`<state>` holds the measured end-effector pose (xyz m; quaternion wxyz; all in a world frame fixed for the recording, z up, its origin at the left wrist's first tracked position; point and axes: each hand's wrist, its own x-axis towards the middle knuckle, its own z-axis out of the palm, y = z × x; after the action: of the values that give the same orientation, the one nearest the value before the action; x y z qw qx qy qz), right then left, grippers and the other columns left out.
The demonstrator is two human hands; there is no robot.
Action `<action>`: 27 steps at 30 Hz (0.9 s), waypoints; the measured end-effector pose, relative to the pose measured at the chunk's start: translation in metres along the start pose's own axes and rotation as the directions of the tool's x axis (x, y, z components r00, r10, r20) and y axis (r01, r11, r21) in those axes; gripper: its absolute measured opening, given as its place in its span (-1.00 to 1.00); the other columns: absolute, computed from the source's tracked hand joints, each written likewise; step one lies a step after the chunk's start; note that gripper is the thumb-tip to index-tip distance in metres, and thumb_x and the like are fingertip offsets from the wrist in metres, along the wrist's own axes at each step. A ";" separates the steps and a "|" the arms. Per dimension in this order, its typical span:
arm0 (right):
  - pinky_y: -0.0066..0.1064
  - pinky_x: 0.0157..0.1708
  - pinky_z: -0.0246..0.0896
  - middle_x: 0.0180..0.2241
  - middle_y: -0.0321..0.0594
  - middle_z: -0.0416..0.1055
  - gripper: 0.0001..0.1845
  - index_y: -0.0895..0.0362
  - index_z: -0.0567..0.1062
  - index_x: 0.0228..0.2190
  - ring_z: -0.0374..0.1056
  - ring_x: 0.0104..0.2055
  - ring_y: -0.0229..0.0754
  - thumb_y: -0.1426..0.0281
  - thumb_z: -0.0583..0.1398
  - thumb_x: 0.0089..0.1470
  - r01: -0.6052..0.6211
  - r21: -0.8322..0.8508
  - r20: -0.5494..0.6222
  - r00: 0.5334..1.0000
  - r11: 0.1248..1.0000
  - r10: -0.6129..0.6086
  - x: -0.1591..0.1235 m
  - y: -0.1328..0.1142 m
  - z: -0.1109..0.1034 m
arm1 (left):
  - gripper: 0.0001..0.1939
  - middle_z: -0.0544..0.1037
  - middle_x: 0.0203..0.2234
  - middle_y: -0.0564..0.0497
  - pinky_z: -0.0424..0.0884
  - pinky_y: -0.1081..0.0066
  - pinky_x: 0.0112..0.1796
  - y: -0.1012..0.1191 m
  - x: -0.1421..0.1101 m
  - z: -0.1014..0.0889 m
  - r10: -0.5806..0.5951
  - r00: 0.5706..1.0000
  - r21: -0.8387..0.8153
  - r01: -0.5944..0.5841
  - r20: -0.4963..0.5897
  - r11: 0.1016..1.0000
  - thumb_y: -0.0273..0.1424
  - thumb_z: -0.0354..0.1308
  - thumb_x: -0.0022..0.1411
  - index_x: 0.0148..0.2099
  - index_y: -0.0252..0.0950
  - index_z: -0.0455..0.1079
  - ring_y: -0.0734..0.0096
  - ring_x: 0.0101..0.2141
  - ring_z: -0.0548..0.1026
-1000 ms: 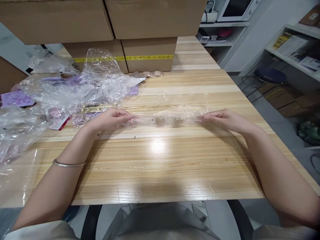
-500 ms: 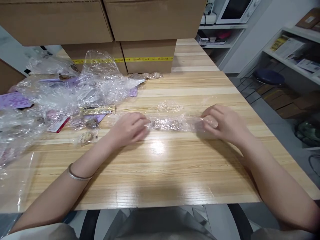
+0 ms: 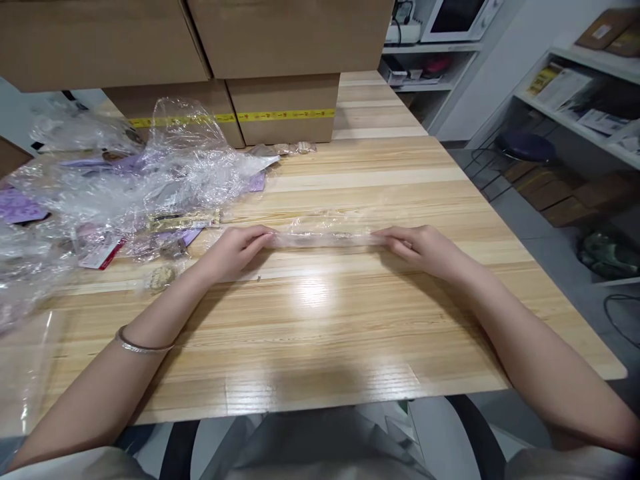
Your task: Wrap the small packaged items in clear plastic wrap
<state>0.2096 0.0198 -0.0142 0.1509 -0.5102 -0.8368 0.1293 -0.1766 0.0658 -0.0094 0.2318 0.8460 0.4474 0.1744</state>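
Note:
A long roll of clear plastic film (image 3: 325,239) lies across the middle of the wooden table (image 3: 320,333), with small brownish bits showing through it. My left hand (image 3: 235,250) pinches the roll's left end, fingers closed on it. At the right end, my right hand (image 3: 425,248) grips the film the same way. A silver bangle (image 3: 143,343) circles my left wrist.
A heap of crumpled clear plastic (image 3: 125,180) with purple cards and small packets covers the table's left side. Stacked cardboard boxes (image 3: 280,113) stand at the back. Shelves (image 3: 590,100) and a dark stool (image 3: 525,143) are on the right, beyond the table edge.
The film has been rolled tighter into a thin strip. Both hands shifted along its ends; the view moved slightly right.

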 end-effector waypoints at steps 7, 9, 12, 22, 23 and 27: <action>-0.33 -0.41 0.24 -0.43 -0.19 0.54 -0.60 0.12 0.52 -0.04 0.44 -0.44 -0.10 0.22 0.04 0.25 -0.241 -0.082 -0.072 0.969 0.967 0.235 0.003 -0.003 0.005 | -0.61 0.56 -0.21 -0.11 0.46 0.29 -0.19 0.004 0.005 0.018 -0.053 0.991 0.110 0.067 -0.119 0.992 -0.23 0.00 0.38 0.11 -0.34 0.39 0.29 -0.28 0.54; -0.21 -0.31 0.29 -0.24 0.01 0.55 -0.55 0.21 0.50 -0.01 0.48 -0.29 0.04 0.19 0.06 0.25 -0.326 -0.219 -0.242 0.931 0.920 0.272 0.004 -0.011 0.011 | -0.64 0.42 0.08 -0.27 0.43 0.14 -0.04 0.007 0.005 0.025 0.060 0.956 0.260 0.018 -0.288 0.965 -0.32 0.05 0.36 0.13 -0.35 0.37 0.16 -0.05 0.50; 0.03 0.00 0.25 0.06 0.23 0.43 -0.50 0.31 0.42 0.10 0.40 0.06 0.21 0.26 -0.01 0.30 -0.307 -0.329 -0.416 0.896 0.893 0.155 0.004 -0.033 0.020 | -0.66 0.30 0.23 -0.27 0.32 0.00 0.11 0.019 -0.001 0.033 0.301 0.878 0.443 -0.117 -0.371 0.889 -0.42 0.03 0.37 0.16 -0.25 0.34 0.05 0.18 0.35; 0.03 0.40 -0.28 0.41 0.20 -0.17 -0.05 0.42 -0.09 0.37 -0.27 0.46 0.07 -0.10 -0.18 0.31 -0.017 -0.122 0.083 0.996 0.992 0.027 0.001 -0.048 0.059 | -0.30 -0.01 0.40 -0.34 -0.03 0.09 0.35 0.040 -0.005 0.060 0.069 0.987 0.325 -0.113 0.145 0.939 -0.18 -0.16 0.45 0.44 -0.53 -0.12 0.11 0.40 -0.05; 0.04 0.40 -0.30 0.41 0.19 -0.19 -0.05 0.39 -0.09 0.37 -0.31 0.47 0.07 -0.11 -0.18 0.30 -0.026 -0.133 0.089 0.995 0.991 0.038 0.002 -0.044 0.058 | -0.32 0.00 0.40 -0.33 -0.03 0.11 0.35 0.037 -0.004 0.057 0.055 0.986 0.330 -0.105 0.158 0.938 -0.22 -0.17 0.44 0.44 -0.54 -0.11 0.14 0.40 -0.05; 0.08 0.40 -0.33 0.42 0.15 -0.24 -0.06 0.33 -0.11 0.39 -0.38 0.47 0.11 -0.11 -0.16 0.29 -0.076 -0.162 0.092 0.992 0.984 0.092 0.003 -0.035 0.055 | -0.36 0.08 0.38 -0.32 0.02 0.07 0.34 0.024 -0.002 0.046 0.019 0.991 0.359 -0.065 0.131 0.931 -0.34 -0.14 0.38 0.41 -0.52 -0.01 0.12 0.38 0.04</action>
<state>0.1588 0.0030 -0.0512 0.0627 -0.5484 -0.8285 0.0939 -0.1380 0.0419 -0.0351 0.0958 0.8929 0.4381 0.0406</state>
